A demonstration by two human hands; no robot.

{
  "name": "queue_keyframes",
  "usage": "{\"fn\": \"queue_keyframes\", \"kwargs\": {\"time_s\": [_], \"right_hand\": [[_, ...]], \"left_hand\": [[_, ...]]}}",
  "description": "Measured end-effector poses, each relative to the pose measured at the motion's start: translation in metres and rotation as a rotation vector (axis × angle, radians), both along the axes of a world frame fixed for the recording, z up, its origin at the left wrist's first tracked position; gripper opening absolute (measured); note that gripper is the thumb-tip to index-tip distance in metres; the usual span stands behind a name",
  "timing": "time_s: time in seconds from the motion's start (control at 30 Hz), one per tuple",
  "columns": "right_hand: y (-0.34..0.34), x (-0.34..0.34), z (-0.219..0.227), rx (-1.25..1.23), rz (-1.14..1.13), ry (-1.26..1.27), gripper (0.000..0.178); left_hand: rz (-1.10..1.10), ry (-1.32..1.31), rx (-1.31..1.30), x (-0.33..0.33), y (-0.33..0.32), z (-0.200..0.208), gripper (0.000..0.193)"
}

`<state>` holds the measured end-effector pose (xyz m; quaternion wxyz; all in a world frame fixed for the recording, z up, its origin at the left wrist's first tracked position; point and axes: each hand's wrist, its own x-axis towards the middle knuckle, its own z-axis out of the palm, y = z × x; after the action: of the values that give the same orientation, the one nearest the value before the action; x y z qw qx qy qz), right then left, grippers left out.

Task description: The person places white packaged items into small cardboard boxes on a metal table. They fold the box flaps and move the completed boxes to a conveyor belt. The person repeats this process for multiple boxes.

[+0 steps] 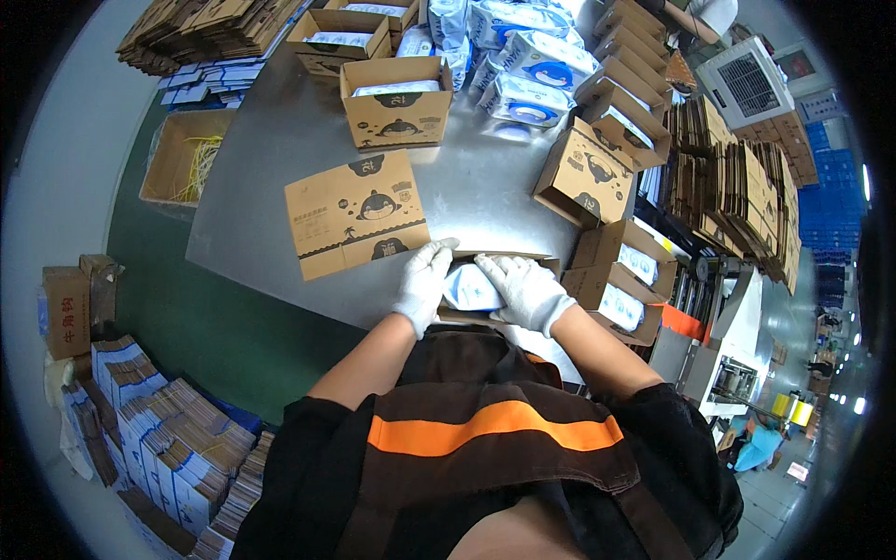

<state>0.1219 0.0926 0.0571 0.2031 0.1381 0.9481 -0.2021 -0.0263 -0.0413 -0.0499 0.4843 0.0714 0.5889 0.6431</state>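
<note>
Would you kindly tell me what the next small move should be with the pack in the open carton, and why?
Probably pressing the white-and-blue pack gently down with the right hand: that hand lies over the pack's right part, while the left hand is at the left side of the carton, whose top is open.

dark characters mark the flat carton [359,222]; red ones, the brown box [67,327].
</note>
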Motion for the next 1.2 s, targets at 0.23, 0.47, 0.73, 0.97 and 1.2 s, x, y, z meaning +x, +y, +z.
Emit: {"fn": "queue_keyframes", "kwargs": {"time_s": [0.23,0.47,0.73,0.97,1.2], "right_hand": [[-0.024,0.039,0.015,0.003,-0.063,0.044,0.049],[0.027,0.02,-0.045,0.233,-0.067,0.073,0.022],[0.084,-0.042,-0.047,0.241,0.271,0.059,0.012],[0.09,-0.028,-0.045,0.213,0.331,0.093,0.014],[0.09,-0.122,-0.048,0.363,0.259,0.642,0.042]], "left_hand": [[0.033,0.549,-0.32,-0.115,-0.014,-0.011,0.068],[0.222,0.55,-0.848,-0.197,-0.057,-0.079,0.084],[0.315,0.205,-0.587,-0.218,-0.028,-0.03,0.068],[0.291,-0.03,-0.259,-0.207,-0.083,-0.059,0.05],[0.353,0.224,-0.078,-0.187,-0.258,0.026,0.038]]}}
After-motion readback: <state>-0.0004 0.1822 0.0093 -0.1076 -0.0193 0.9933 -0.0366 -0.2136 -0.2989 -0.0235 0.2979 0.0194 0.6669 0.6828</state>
